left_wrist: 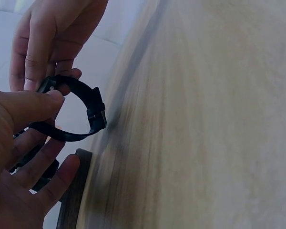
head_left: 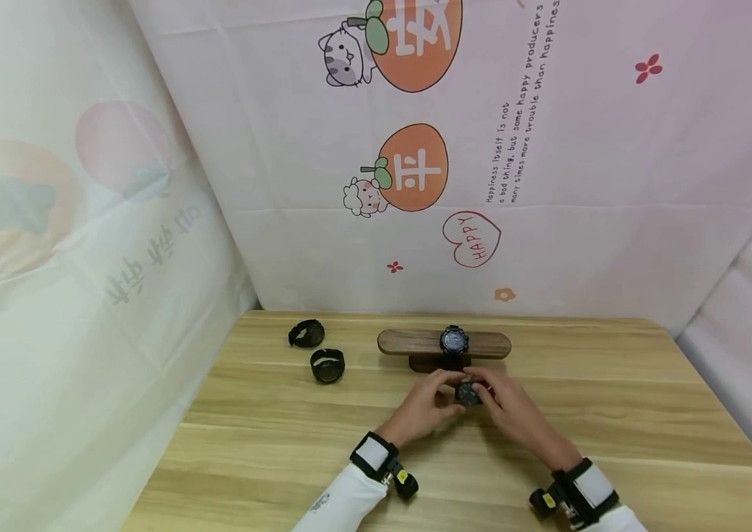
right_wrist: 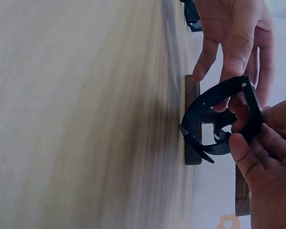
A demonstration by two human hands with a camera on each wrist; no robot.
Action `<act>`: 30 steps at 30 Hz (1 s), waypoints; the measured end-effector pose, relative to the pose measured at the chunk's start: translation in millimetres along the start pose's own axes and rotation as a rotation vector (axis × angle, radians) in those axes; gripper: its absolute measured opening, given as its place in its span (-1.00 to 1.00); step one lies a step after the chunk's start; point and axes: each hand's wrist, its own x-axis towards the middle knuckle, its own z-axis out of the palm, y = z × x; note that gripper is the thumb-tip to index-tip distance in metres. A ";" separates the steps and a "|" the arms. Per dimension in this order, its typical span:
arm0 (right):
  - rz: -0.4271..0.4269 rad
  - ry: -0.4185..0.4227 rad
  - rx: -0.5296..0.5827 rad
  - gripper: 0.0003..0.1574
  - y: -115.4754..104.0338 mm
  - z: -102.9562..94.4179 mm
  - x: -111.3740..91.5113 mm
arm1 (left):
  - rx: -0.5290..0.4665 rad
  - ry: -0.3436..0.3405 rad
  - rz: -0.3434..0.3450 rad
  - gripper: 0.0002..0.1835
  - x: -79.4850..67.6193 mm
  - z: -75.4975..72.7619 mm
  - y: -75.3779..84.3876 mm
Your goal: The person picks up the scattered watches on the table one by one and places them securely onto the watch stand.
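Note:
In the head view a black wristwatch [head_left: 467, 394] is held between both hands, in front of a dark wooden watch stand [head_left: 409, 342]. My left hand [head_left: 424, 408] grips it from the left and my right hand [head_left: 510, 408] from the right. The left wrist view shows its black strap [left_wrist: 96, 106] fastened into a loop, with the left thumb and fingers pinching one side. From the right wrist view, the right thumb and fingers pinch the case end of the loop. Another black watch [head_left: 455, 340] is strapped round the stand's bar, just beyond the hands.
Two more black watches, one [head_left: 306, 334] near the back edge and one [head_left: 327, 366] nearer, lie at the left of the wooden table [head_left: 250, 443]. White printed cloth [head_left: 582, 244] hangs behind the table and along its sides. Each wrist wears a strapped-on camera.

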 end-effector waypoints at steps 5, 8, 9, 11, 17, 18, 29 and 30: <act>0.000 -0.006 0.021 -0.56 -1.4 1.0 0.1 | 0.039 0.009 0.015 -0.44 -1.4 0.3 0.3; 0.006 -0.001 0.010 -0.57 -1.2 1.6 -0.4 | 0.059 0.008 0.035 -0.44 -2.4 1.2 -1.8; 0.008 -0.001 0.005 -0.57 -1.3 1.7 -0.6 | 0.066 0.008 0.043 -0.44 -2.7 1.8 -2.9; 0.012 -0.004 0.000 -0.58 -1.8 1.7 -1.1 | 0.079 0.009 0.052 -0.44 -3.3 2.7 -4.9; 0.008 -0.001 -0.012 -0.60 -3.3 1.3 -1.4 | 0.089 0.025 0.054 -0.46 -4.3 3.4 -6.0; -0.001 0.002 -0.014 -0.60 -3.3 1.4 -1.6 | 0.088 0.028 0.052 -0.46 -4.4 3.2 -5.4; -0.132 0.164 -0.086 -0.57 -3.2 3.0 -4.8 | 0.051 0.104 -0.004 -0.51 -4.2 0.9 -5.7; -0.134 0.176 -0.089 -0.58 -3.3 2.9 -4.9 | 0.040 0.112 -0.010 -0.51 -4.3 0.7 -5.6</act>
